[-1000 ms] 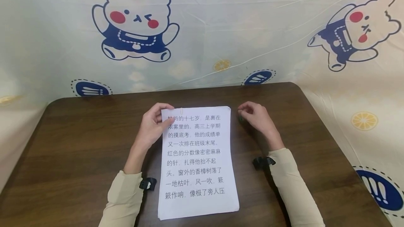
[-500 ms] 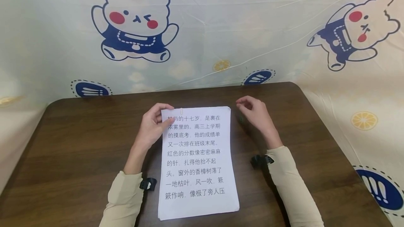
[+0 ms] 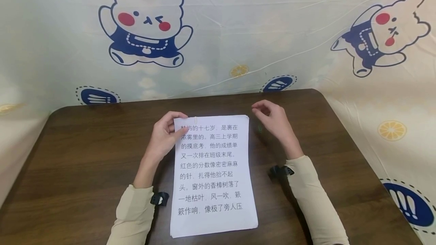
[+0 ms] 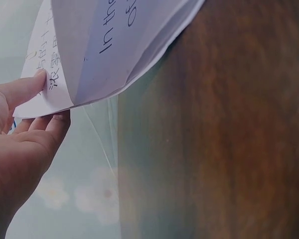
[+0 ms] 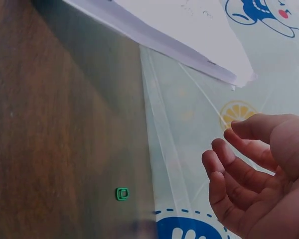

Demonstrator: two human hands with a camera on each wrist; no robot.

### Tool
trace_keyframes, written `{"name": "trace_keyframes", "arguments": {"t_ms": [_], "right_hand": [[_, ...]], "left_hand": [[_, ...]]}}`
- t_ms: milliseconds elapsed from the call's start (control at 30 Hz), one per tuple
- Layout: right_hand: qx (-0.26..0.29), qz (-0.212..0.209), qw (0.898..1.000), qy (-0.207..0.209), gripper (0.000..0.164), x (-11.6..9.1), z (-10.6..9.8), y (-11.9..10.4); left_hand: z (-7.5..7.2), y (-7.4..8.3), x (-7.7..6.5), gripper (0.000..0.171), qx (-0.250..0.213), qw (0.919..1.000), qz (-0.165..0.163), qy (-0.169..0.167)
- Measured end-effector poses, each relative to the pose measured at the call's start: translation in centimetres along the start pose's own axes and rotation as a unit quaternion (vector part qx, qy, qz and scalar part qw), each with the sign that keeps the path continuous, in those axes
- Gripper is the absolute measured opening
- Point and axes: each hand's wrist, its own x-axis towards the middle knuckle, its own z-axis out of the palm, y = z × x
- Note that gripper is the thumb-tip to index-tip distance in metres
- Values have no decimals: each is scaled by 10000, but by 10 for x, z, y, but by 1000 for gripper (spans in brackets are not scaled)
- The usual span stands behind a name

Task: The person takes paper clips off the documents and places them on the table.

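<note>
My left hand (image 3: 165, 131) pinches the top left corner of a stack of printed paper (image 3: 214, 169), thumb on the front and fingers behind. In the left wrist view the stack's edges fan slightly apart and English print shows on one sheet. A pale yellow paper clip (image 3: 195, 120) sits on the top edge, right of the left fingertips. My right hand (image 3: 273, 119) hovers beyond the top right corner, fingers loosely bent, with nothing visible between thumb and forefinger. Below it a small green paper clip (image 5: 121, 193) lies on the table.
The dark wooden table (image 3: 85, 169) has rounded far corners. A pale curtain (image 3: 218, 41) printed with cartoon bears hangs behind it and along the right side. Both sleeved wrists carry black cameras (image 3: 281, 171).
My right hand has risen and shifted a little left, away from the green paper clip, which now shows fully. The left hand and the paper have stayed put.
</note>
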Motion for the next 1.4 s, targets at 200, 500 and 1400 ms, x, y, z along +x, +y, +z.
{"name": "trace_keyframes", "arguments": {"t_ms": [200, 500, 1400], "right_hand": [[41, -103, 9999, -45, 25, 2, 1, -4], [55, -191, 9998, -94, 25, 4, 1, -10], [186, -415, 9988, -200, 24, 8, 10, -34]], "left_hand": [[0, -1, 1, 36, -44, 10000, 23, -3], [1, -1, 2, 37, 34, 10000, 57, 18], [1, 1, 0, 38, 68, 10000, 27, -12]]}}
